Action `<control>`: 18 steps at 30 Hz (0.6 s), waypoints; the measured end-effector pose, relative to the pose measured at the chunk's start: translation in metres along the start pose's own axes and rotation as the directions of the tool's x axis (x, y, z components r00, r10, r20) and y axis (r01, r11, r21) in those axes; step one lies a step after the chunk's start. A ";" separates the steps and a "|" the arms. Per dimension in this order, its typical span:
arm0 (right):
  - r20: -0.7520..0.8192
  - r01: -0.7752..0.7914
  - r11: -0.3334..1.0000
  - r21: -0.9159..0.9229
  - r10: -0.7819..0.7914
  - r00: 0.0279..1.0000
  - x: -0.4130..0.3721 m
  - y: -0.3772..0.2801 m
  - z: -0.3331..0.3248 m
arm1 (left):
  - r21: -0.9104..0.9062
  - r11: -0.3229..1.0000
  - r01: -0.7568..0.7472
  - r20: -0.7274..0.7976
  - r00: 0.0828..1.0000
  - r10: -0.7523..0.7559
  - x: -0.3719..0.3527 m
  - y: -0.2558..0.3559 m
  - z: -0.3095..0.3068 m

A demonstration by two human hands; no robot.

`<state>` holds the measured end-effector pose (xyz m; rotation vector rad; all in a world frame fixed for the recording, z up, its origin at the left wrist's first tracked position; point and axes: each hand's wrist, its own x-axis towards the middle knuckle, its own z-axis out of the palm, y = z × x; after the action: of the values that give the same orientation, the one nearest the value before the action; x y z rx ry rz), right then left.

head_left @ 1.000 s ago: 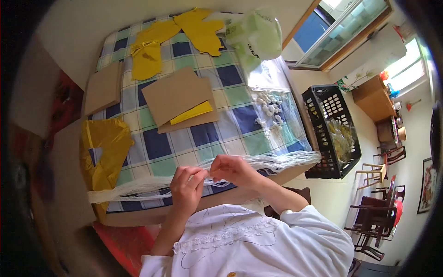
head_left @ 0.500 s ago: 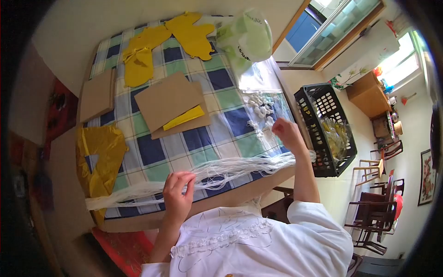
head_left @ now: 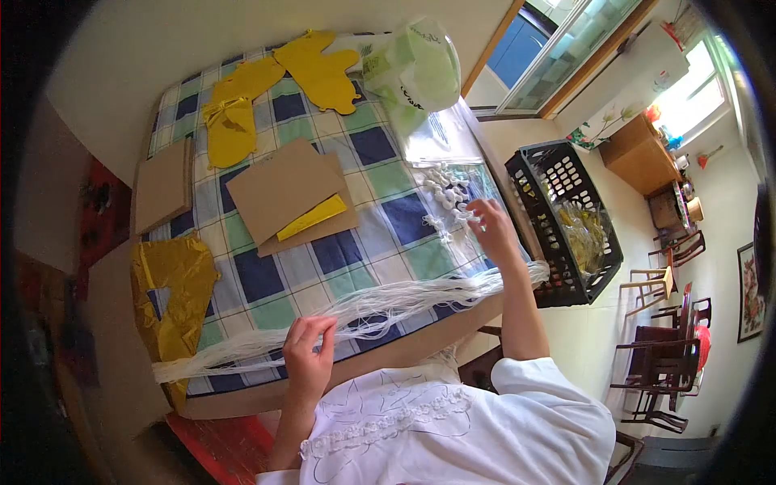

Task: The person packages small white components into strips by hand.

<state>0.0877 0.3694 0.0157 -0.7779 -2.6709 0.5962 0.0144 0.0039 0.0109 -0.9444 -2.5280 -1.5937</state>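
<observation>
My left hand is above the front edge of the table, its thumb and fingertips pinched together. Anything between those fingers is too fine to make out. Beside it a long bundle of white strings runs along the front of the table. My right hand hovers at the right side with its fingers apart. Just beyond its fingertips lie small white knotted string bundles, and a looser white bundle is to the left of them.
Brown cardboard sheets with a gold strip lie mid-table on a checked cloth. Gold foil shapes are at the back, another gold foil piece at left. A green-white plastic bag and black crate stand right.
My right hand has shifted slightly left and up toward the small white bundles, and its fingers have spread from a pinch. My left hand stays pinched. The view has tilted a little.
</observation>
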 end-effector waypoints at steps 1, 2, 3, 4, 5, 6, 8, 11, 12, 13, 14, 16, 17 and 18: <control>0.041 0.034 0.996 0.083 -0.038 0.998 -0.002 -0.010 0.002 | -0.009 1.000 0.011 0.011 1.000 -0.011 0.000 -0.001 0.001; 0.011 0.218 0.969 0.116 -0.220 0.975 -0.004 -0.016 0.009 | -0.019 1.000 0.021 0.023 1.000 -0.021 -0.001 -0.002 0.002; 0.026 0.342 0.939 0.038 -0.343 0.939 -0.005 -0.027 0.014 | -0.029 0.999 0.030 0.037 0.999 -0.029 -0.001 -0.002 0.003; 0.052 0.460 0.887 -0.037 -0.458 0.888 -0.006 -0.035 0.016 | -0.024 1.000 0.008 0.033 0.999 -0.007 0.000 -0.001 0.003; 0.082 0.455 0.887 -0.080 -0.449 0.890 -0.005 -0.029 0.022 | -0.019 1.000 -0.014 0.028 1.000 0.015 0.002 0.000 0.003; 0.073 0.407 0.908 -0.097 -0.401 0.913 -0.001 -0.014 0.032 | -0.013 0.999 -0.035 0.019 0.999 0.035 0.004 0.001 0.003; 0.065 0.317 0.940 -0.124 -0.311 0.948 0.007 0.021 0.042 | 0.057 0.997 -0.054 0.051 0.997 0.052 0.004 -0.001 0.001; -0.029 0.235 0.965 -0.118 -0.240 0.970 0.002 0.011 0.029 | 0.084 0.990 -0.115 0.169 0.981 0.099 -0.001 -0.003 0.001; -0.078 0.261 0.958 -0.115 -0.271 0.959 0.001 -0.002 0.022 | 0.075 0.987 -0.144 0.221 0.967 0.124 -0.002 -0.003 0.004; -0.105 0.268 0.961 -0.075 -0.275 0.956 -0.001 -0.012 0.019 | 0.095 0.985 -0.141 0.217 0.969 0.117 -0.002 -0.005 0.007; -0.134 0.272 0.962 -0.035 -0.274 0.952 -0.004 -0.022 0.016 | 0.114 0.984 -0.140 0.215 0.970 0.114 -0.002 -0.006 0.010; -0.089 0.300 0.952 0.066 -0.294 0.952 -0.014 -0.049 0.015 | 0.167 0.979 -0.114 0.195 0.978 0.081 0.003 -0.011 0.016; -0.016 0.290 0.945 0.152 -0.291 0.957 -0.022 -0.061 0.014 | 0.201 0.976 -0.082 0.177 0.983 0.046 0.006 -0.014 0.019; 0.054 0.273 0.933 0.234 -0.293 0.955 -0.029 -0.071 0.016 | 0.233 0.971 -0.053 0.158 0.987 0.016 0.009 -0.014 0.022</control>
<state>0.0738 0.2932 0.0297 -0.3019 -2.6620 0.8514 0.0069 0.0219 -0.0083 -1.1143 -2.7065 -1.2171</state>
